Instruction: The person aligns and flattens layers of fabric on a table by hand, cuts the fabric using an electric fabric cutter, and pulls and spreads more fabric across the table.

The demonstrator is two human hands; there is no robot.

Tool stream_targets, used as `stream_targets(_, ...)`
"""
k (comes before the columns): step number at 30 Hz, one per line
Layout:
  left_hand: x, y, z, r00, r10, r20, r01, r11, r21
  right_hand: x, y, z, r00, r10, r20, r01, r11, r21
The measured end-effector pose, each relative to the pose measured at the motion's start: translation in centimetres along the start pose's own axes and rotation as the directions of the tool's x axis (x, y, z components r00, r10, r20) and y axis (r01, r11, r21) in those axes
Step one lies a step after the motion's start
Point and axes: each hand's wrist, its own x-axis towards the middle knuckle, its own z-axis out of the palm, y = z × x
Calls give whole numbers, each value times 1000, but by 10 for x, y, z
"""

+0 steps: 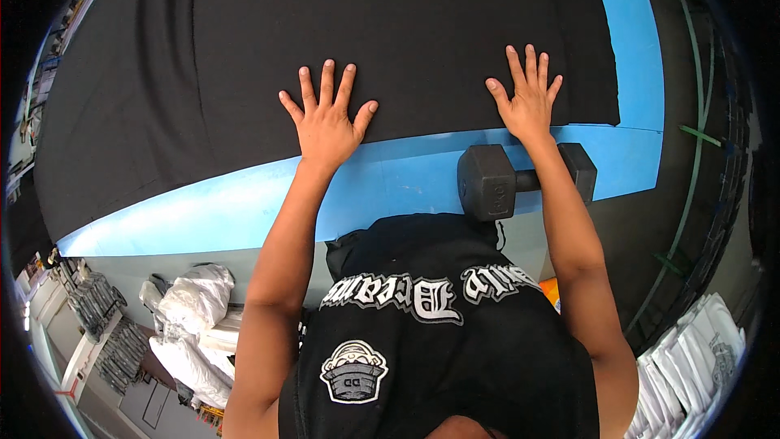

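Observation:
A large sheet of black fabric [406, 16] lies over a light blue tabletop [382, 183], with folds toward its left side. My left hand [327, 118] lies on the fabric near its front edge, fingers spread apart and holding nothing. My right hand [524, 97] also rests on the fabric with spread fingers, farther right. A black hexagonal dumbbell [486, 181] sits on the blue strip at the table's front edge, its handle partly hidden under my right forearm.
My body in a black top is against the table's front. White plastic-wrapped bundles [195, 301] lie at the lower left, stacked white packages [682, 358] at the lower right. A dark floor [666, 219] with green tape lines is right of the table.

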Motion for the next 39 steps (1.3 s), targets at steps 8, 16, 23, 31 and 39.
stream_targets(8,24,53,5,992,101,-77,-109,989,-101,2,-12,1,1000,-13,-17,13,1000,-6)
stream_targets(16,23,54,13,994,107,-15,-107,994,9,0,-11,5,1000,0,-21,0,1000,4)
stream_targets(23,31,67,11,988,149,-49,-147,988,43,3,-13,4,995,-18,-98,16,1000,-14)
stream_targets(31,35,66,26,986,145,-86,-145,989,10,7,-6,18,995,6,-96,-5,1000,4)
stream_targets(39,25,67,21,856,518,-10,-517,855,29,7,11,26,992,17,-124,-18,1000,-9)
